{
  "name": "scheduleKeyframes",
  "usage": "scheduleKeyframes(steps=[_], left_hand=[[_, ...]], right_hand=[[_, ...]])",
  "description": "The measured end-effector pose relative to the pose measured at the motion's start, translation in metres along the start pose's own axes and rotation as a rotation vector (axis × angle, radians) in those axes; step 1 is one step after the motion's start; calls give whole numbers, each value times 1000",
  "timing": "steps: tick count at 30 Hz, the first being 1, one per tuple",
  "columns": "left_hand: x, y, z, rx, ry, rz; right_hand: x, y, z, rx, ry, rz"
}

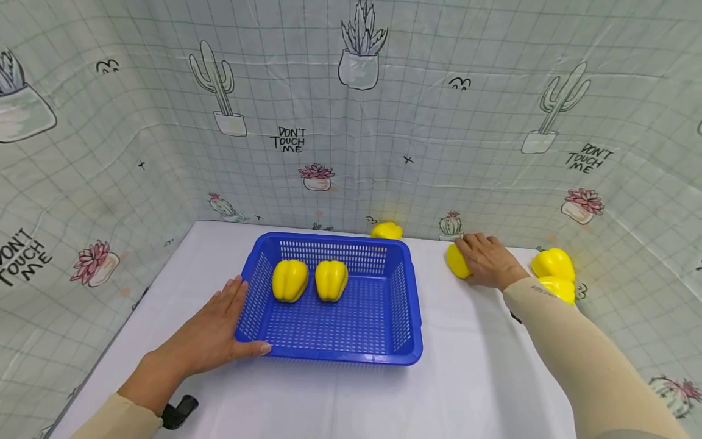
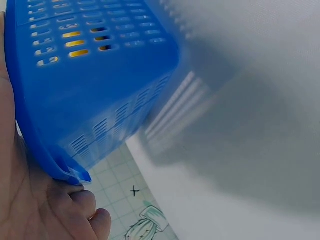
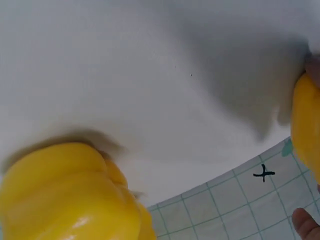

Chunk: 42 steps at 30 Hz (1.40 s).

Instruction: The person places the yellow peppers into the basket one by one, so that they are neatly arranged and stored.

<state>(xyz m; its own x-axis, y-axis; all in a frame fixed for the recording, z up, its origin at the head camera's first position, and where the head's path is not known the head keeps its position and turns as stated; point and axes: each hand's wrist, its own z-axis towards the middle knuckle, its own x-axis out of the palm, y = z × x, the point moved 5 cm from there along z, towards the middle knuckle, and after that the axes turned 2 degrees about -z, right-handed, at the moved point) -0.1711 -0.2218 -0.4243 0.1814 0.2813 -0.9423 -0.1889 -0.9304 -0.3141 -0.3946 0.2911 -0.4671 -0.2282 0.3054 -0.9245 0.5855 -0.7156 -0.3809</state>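
Note:
A blue basket [image 1: 334, 352] with slotted walls stands on the white table, two yellow bell peppers [image 1: 290, 281] inside, side by side toward the back left. My left hand [image 1: 214, 326] holds its front left corner, the thumb lying on the front rim; in the left wrist view, fingertips [image 2: 101, 222] curl beside the rim. To the right of the basket, my right hand [image 1: 487, 261] grips a yellow bell pepper [image 1: 457, 262] near the table's back edge. The right wrist view shows only part of that pepper [image 3: 306, 125], at the right border.
Behind the basket's back right corner sits another yellow bell pepper [image 1: 387, 230]. Two more peppers [image 1: 554, 264] stand together at the far right, partly behind the right forearm. A patterned cloth [image 1: 406, 122] rises along the table's back and sides.

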Motion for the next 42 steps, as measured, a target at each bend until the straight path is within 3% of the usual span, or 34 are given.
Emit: scheduleKeyframes(steps=[5, 9, 14, 22, 37, 42], left_hand=[[0, -1, 2, 7, 4, -6], [0, -1, 3, 0, 15, -20], [0, -1, 6, -8, 28, -39], [-2, -2, 7, -1, 34, -63], [-2, 0, 1, -14, 28, -85], [0, 1, 0, -14, 32, -90]], right_hand=[[4, -2, -6, 149, 61, 216], [3, -3, -9, 209, 78, 293], [2, -6, -11, 240, 84, 282], [-13, -5, -14, 232, 18, 228], [-55, 26, -20, 160, -126, 190], [-66, 35, -23, 152, -136, 172]])
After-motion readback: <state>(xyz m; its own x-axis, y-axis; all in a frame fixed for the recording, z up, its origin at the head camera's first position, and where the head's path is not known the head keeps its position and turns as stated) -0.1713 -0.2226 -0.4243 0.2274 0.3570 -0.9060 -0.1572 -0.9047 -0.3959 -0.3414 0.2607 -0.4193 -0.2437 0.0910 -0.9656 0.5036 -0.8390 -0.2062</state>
